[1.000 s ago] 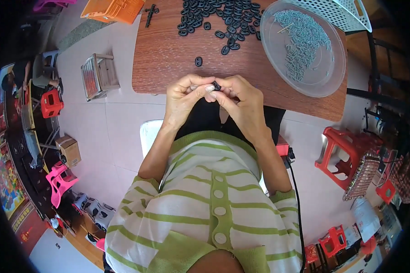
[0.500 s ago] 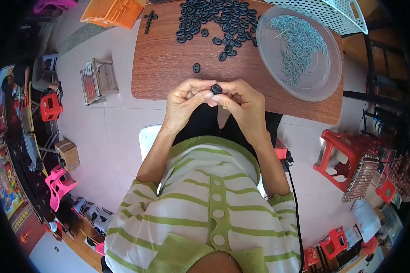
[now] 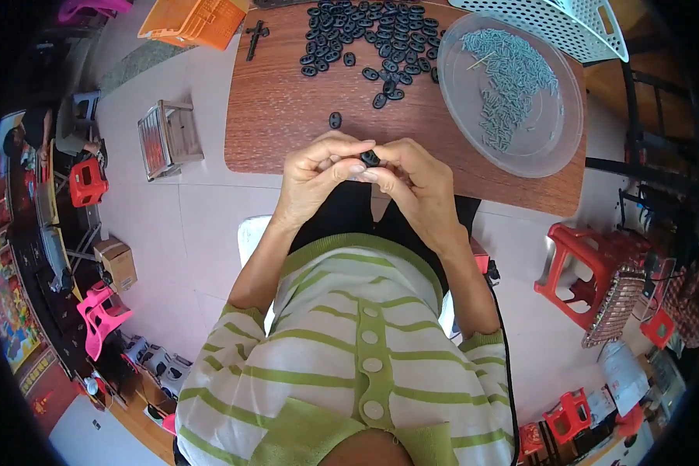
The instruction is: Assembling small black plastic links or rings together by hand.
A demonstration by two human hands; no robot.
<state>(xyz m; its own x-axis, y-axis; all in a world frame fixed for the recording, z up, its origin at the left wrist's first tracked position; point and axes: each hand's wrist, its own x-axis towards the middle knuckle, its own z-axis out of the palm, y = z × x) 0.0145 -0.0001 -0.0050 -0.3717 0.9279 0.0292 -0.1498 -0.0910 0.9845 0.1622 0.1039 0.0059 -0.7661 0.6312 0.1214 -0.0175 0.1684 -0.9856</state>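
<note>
A small black oval piece (image 3: pixel 370 158) is pinched between the fingertips of my left hand (image 3: pixel 316 172) and my right hand (image 3: pixel 416 177), just over the table's near edge. Both hands are closed on it. Beyond my left hand lies one loose black two-holed oval piece (image 3: pixel 335 120). Farther back, a heap of similar black pieces (image 3: pixel 396 54) spreads over the brown wooden table (image 3: pixel 287 101). To the right stands a round clear plastic tub (image 3: pixel 532 155) holding many small grey-blue pins (image 3: pixel 509 74) and a thin light stick.
A dark cross-shaped metal piece (image 3: pixel 255 37) lies at the table's far left. A white perforated basket (image 3: pixel 571 27) is at the far right, an orange crate (image 3: pixel 194 23) past the left corner. Red stools (image 3: pixel 571 268) stand right; a metal-framed stool (image 3: pixel 169 140) stands left.
The black oval piece has been turned and tilted between my fingertips, and my left index finger now lies farther over its top. The heap and the tub stay in place.
</note>
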